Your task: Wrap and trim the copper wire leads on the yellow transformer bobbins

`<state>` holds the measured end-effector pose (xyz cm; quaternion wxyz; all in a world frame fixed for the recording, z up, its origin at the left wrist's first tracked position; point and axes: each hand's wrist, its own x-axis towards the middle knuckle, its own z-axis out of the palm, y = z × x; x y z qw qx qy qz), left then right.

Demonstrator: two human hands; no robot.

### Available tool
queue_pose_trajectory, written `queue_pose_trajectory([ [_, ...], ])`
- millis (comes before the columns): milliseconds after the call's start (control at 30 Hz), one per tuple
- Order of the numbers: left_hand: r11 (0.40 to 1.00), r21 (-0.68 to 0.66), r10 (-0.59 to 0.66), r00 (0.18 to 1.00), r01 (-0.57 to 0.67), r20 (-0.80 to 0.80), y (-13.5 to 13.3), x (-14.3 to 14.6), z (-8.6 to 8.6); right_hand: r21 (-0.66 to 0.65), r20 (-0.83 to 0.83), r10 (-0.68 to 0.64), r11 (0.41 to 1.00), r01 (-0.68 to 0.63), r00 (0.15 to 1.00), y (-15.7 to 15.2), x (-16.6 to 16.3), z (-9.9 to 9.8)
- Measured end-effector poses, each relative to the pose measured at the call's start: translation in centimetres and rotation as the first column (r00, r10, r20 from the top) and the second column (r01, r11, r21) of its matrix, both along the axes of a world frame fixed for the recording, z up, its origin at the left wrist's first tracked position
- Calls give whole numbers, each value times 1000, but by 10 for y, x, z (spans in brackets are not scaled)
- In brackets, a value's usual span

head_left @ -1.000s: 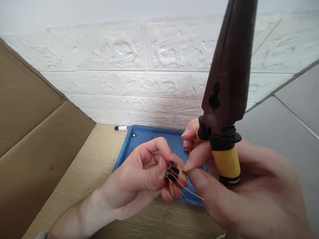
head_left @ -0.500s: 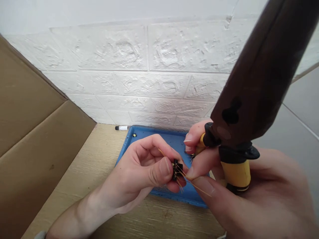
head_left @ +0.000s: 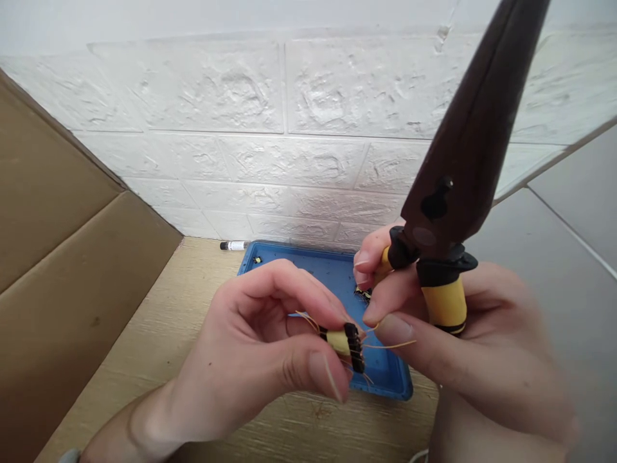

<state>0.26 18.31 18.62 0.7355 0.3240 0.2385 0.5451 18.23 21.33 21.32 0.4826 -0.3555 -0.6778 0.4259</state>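
Between the thumb and fingers of my left hand (head_left: pixel 270 347) is a small transformer (head_left: pixel 343 344), black with a yellow tape band and thin copper-coloured wires sticking out at both ends. My right hand (head_left: pixel 463 360) grips a pair of long-nose pliers (head_left: pixel 453 148) by the yellow and black handles, jaws pointing up and away. Its thumb and index finger pinch close to one of the thin wires (head_left: pixel 390 346) at the transformer's right end. The plier jaws are apart from the transformer.
Below the hands a blue tray (head_left: pixel 402 379) lies on the wooden table (head_left: pixel 159 308), with small black and yellow parts (head_left: pixel 362 294) in it. A marker (head_left: pixel 234 245) lies behind it. Cardboard (head_left: pixel 62 212) stands at left, a white brick-patterned wall (head_left: pixel 250 96) behind.
My left hand has turned the transformer so its yellow band shows, moving slightly right and down. The pliers and right hand have shifted a little left, and more of the jaws shows.
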Motion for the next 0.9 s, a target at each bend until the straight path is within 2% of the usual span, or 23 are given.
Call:
queue_pose_trajectory([
  [400, 998, -8, 56, 998, -56, -41, 1, 0, 0, -1, -11, 9, 1000, -9, 1000, 9, 12, -4],
  [633, 996, 63, 73, 995, -69, -74, -1, -2, 0, 18, -87, 141, 990, -140, 986, 13, 19, -12],
  [900, 994, 57, 94, 994, -91, -62, 1, -1, -1, -27, -111, 128, 991, -131, 986, 13, 21, -16],
])
